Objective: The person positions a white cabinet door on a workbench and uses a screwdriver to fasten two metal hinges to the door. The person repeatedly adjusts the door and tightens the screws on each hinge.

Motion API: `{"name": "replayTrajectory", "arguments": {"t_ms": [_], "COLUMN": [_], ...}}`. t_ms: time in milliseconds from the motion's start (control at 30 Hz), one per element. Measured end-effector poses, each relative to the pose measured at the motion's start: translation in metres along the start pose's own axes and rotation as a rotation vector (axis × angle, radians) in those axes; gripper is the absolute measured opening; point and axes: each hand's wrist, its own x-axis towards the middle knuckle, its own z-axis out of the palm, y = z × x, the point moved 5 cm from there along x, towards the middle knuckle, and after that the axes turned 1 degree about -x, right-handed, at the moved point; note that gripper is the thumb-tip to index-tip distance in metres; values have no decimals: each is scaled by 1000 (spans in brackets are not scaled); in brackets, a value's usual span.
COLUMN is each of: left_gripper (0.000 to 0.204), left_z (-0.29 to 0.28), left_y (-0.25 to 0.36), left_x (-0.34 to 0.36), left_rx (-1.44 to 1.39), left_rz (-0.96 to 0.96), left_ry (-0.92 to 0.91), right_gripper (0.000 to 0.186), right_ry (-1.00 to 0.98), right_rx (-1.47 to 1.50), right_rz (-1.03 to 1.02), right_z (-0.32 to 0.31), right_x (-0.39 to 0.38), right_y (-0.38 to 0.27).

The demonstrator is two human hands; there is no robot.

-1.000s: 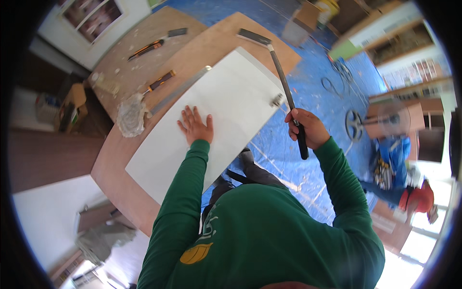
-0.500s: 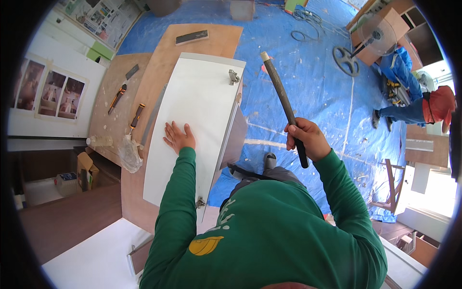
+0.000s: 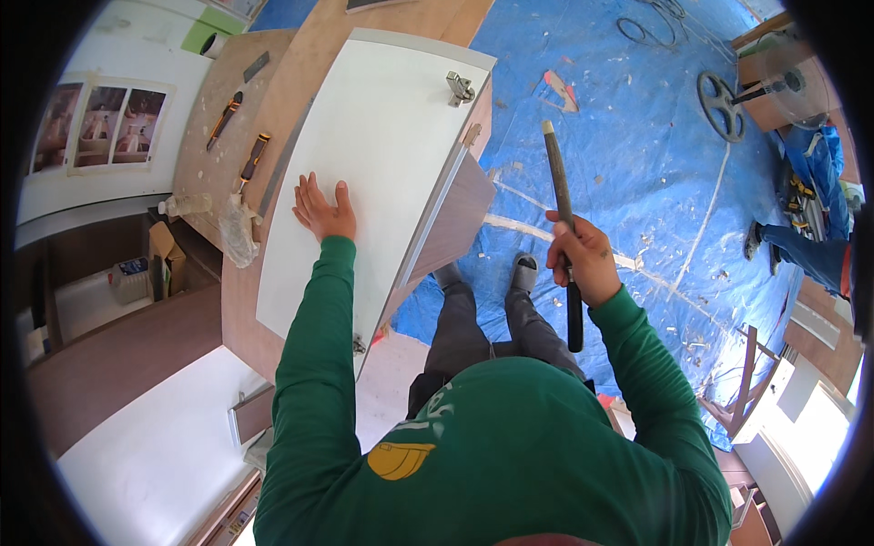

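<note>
My left hand (image 3: 320, 211) lies palm down with spread fingers on a white cabinet panel (image 3: 369, 123), which has metal hinges (image 3: 460, 88) near the upper right and lower right. The panel rests over a plywood board (image 3: 241, 323) and a wood-coloured box side (image 3: 451, 218). My right hand (image 3: 585, 250) grips a long dark rod (image 3: 560, 173) with a pale tip, held upright in the picture beside the panel's right edge. Left of the panel lie an orange-and-black tool (image 3: 224, 121), another such tool (image 3: 255, 159) and crumpled plastic (image 3: 238, 232).
A blue sheet (image 3: 637, 164) covers the floor around my feet, with coiled cable (image 3: 651, 27), a fan (image 3: 792, 82) and a wooden frame (image 3: 746, 382) to the right. Another person's legs (image 3: 806, 255) show at the right edge. Open shelving (image 3: 91, 300) is at the left.
The view has swung, bringing both my feet into sight. The rod in my right hand now stands more upright and lower in the picture. My left hand has stayed flat on the panel.
</note>
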Motion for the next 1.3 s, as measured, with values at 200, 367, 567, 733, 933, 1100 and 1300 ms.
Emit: {"name": "replayTrajectory", "arguments": {"t_ms": [200,367,567,733,933,1100,1300], "left_gripper": [36,42,46,43,34,36,42], "left_z": [63,129,145,146,158,156,161], "left_y": [130,225,236,251,257,256,256], "left_x": [81,141,154,147,135,138,136], "left_rx": [-1058,-1442,-1399,-1425,-1625,-1578,-1636], "left_rz": [71,-28,136,241,150,132,6], "left_ry": [-181,-216,-222,-637,-1187,-1193,-1250], "right_gripper": [31,16,30,54,51,48,50], "right_ry": [214,306,404,369,390,314,284], "right_rx": [-85,-131,-230,-404,-590,-773,-821], "right_rz": [-181,-305,-380,-506,-522,-611,-615], "right_z": [-4,13,30,28,11,9,16], "right_x": [52,112,172,205,222,222,239], "right_y": [8,-1,-28,-32,-22,-25,-41]}}
